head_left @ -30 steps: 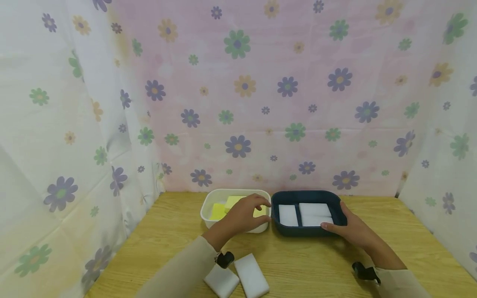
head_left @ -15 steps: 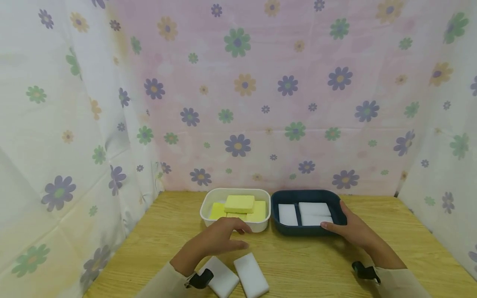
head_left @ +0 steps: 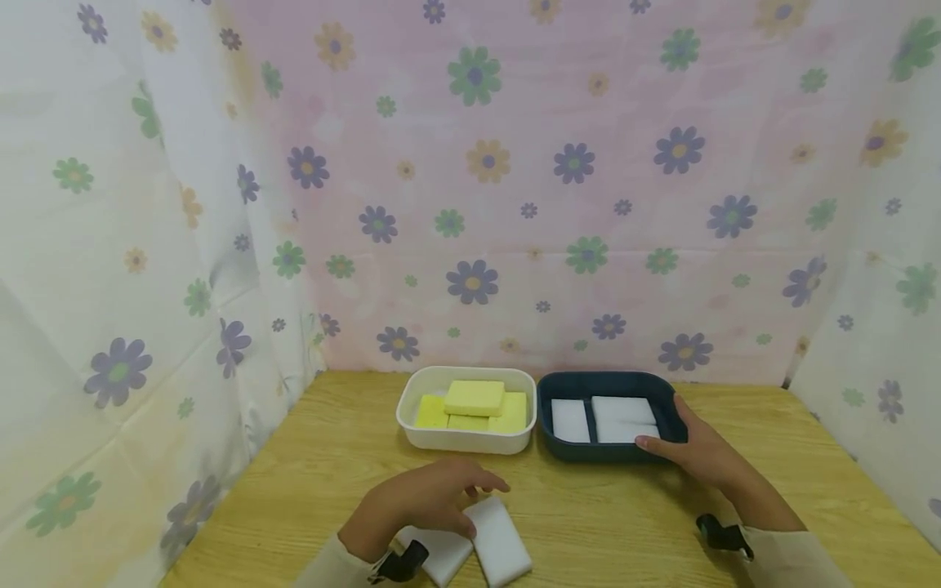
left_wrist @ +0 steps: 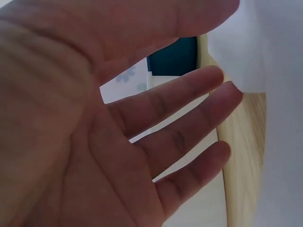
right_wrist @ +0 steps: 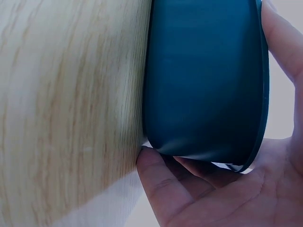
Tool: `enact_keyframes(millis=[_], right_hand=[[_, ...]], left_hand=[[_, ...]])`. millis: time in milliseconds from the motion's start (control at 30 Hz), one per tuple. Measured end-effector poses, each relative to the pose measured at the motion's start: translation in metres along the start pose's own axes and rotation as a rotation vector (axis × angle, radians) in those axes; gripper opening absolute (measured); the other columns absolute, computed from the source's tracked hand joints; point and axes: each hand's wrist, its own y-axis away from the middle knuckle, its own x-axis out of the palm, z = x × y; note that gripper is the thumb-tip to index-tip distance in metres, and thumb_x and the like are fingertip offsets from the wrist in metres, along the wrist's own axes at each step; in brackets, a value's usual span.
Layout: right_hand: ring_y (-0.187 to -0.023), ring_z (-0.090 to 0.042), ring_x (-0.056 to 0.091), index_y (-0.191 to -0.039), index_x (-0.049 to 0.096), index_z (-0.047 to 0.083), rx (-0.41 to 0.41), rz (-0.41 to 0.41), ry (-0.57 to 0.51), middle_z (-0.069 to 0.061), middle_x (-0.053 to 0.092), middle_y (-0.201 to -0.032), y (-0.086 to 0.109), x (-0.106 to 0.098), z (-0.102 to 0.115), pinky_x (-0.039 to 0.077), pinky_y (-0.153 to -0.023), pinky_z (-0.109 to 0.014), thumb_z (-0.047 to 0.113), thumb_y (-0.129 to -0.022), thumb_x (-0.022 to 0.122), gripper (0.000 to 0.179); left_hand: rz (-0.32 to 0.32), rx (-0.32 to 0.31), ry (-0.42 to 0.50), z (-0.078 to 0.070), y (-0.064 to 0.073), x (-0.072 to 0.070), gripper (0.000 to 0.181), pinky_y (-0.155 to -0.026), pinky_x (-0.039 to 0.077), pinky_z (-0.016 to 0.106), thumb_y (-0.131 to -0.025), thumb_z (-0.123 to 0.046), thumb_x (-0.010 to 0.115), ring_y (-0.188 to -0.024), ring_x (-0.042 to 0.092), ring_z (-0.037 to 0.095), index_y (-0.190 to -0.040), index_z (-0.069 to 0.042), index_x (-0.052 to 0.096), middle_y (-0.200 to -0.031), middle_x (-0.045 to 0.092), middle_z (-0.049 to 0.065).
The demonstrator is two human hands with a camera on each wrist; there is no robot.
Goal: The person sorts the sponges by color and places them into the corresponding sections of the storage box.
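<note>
My left hand (head_left: 430,500) hovers just above two white sponges lying at the table's front. Its thumb is over the near end of the right sponge (head_left: 501,541), and the left sponge (head_left: 441,555) is partly covered by the hand. In the left wrist view its fingers (left_wrist: 180,137) are nearly straight and apart, with white sponge close by on the right. My right hand (head_left: 706,449) grips the right end of a dark blue divided box (head_left: 603,454), thumb over the rim and fingers around the outside. White sponges (head_left: 621,410) lie in both compartments.
Left of the dark box, almost touching it, stands a white box (head_left: 463,442) with several yellow sponges (head_left: 474,398), one stacked on top. Flowered cloth (head_left: 529,269) hangs behind and at both sides of the wooden table (head_left: 316,465).
My left hand has come back from over the white box toward the loose white sponges at the front. The right hand stays on the dark box.
</note>
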Motion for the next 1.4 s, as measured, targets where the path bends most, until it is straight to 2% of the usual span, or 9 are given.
enact_keyframes(millis=[167, 500, 900, 1067, 1200, 1300, 1400], right_hand=[[-0.148, -0.065, 0.006, -0.161, -0.022, 0.006, -0.002, 0.006, 0.002, -0.038, -0.006, -0.166, 0.001, 0.0, 0.001, 0.022, -0.112, -0.079, 0.06, -0.093, 0.07, 0.126], [-0.148, -0.065, 0.007, -0.161, -0.021, 0.005, -0.008, -0.003, 0.026, -0.038, -0.005, -0.166, 0.0, 0.0, 0.0, 0.021, -0.112, -0.079, 0.061, -0.093, 0.069, 0.126], [-0.148, -0.065, 0.008, -0.162, -0.02, 0.004, -0.02, -0.007, 0.019, -0.038, -0.005, -0.166, 0.0, 0.001, -0.001, 0.022, -0.112, -0.079, 0.06, -0.093, 0.07, 0.126], [-0.148, -0.065, 0.007, -0.162, -0.02, 0.003, -0.022, -0.01, 0.025, -0.039, -0.004, -0.166, 0.0, 0.002, -0.001, 0.021, -0.112, -0.079, 0.061, -0.092, 0.07, 0.127], [-0.148, -0.065, 0.007, -0.162, -0.02, 0.003, -0.019, -0.012, 0.03, -0.039, -0.004, -0.165, -0.001, 0.002, -0.001, 0.02, -0.112, -0.079, 0.061, -0.092, 0.07, 0.127], [-0.148, -0.065, 0.008, -0.162, -0.02, 0.004, -0.018, -0.013, 0.033, -0.039, -0.004, -0.165, -0.001, 0.001, -0.001, 0.021, -0.112, -0.079, 0.061, -0.093, 0.069, 0.127], [-0.148, -0.065, 0.008, -0.161, -0.021, 0.004, -0.019, -0.011, 0.032, -0.039, -0.004, -0.166, -0.002, 0.001, -0.003, 0.021, -0.112, -0.079, 0.061, -0.093, 0.069, 0.126]], left_hand=[[0.026, -0.036, 0.022, 0.002, 0.0, 0.006, 0.064, -0.085, 0.053, 0.022, -0.084, -0.018, 0.087, -0.104, 0.06, -0.001, -0.142, -0.032, 0.063, -0.125, 0.065, -0.015], [-0.014, -0.045, -0.036, -0.002, 0.001, 0.006, 0.049, -0.077, 0.048, 0.018, -0.084, -0.016, 0.086, -0.084, 0.052, 0.001, -0.13, -0.029, 0.073, -0.1, 0.062, -0.015], [-0.053, -0.14, -0.041, 0.002, -0.002, 0.007, 0.053, -0.07, 0.044, 0.021, -0.083, -0.026, 0.089, -0.077, 0.048, 0.002, -0.132, -0.028, 0.07, -0.09, 0.059, -0.012], [-0.042, -0.165, -0.023, 0.008, 0.005, 0.002, 0.055, -0.071, 0.045, 0.021, -0.081, -0.031, 0.09, -0.079, 0.05, 0.002, -0.132, -0.027, 0.07, -0.093, 0.058, -0.013], [-0.006, -0.192, 0.015, 0.012, 0.013, -0.003, 0.064, -0.072, 0.047, 0.022, -0.076, -0.025, 0.094, -0.083, 0.053, 0.002, -0.135, -0.025, 0.068, -0.097, 0.061, -0.015], [0.015, -0.231, 0.039, 0.011, 0.016, -0.005, 0.073, -0.076, 0.049, 0.023, -0.071, -0.021, 0.096, -0.089, 0.056, 0.003, -0.137, -0.028, 0.066, -0.103, 0.063, -0.017], [0.009, -0.267, 0.039, 0.01, 0.015, -0.005, 0.073, -0.079, 0.05, 0.025, -0.071, -0.022, 0.097, -0.095, 0.057, 0.003, -0.136, -0.03, 0.065, -0.109, 0.063, -0.018]])
